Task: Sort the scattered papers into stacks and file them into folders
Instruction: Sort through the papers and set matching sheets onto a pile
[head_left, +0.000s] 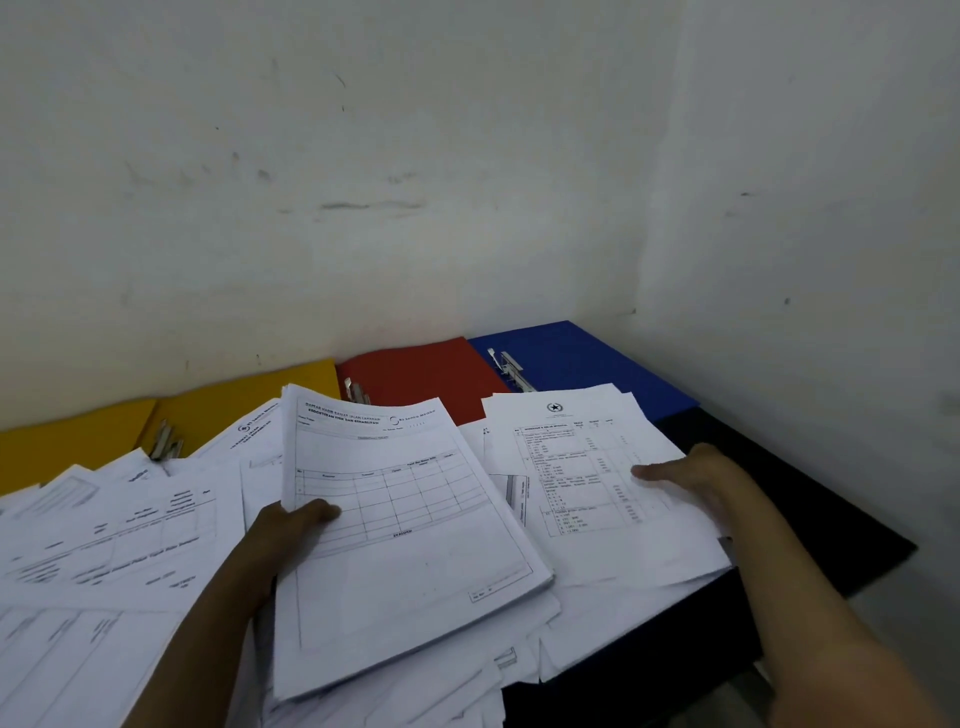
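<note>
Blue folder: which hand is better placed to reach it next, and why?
Right. The right hand lies flat on papers just before the blue folder; the left hand grips a paper stack.

You have white papers (130, 525) printed with black text and ruled grey tables, spread over a dark, near-black worktop (810, 499). Behind them lie a yellow folder (78, 441), a red folder (426, 369) and a blue folder (582, 358), each plain, with silvery metal clips. The wall (363, 156) is off-white, scuffed with grey marks.
</note>
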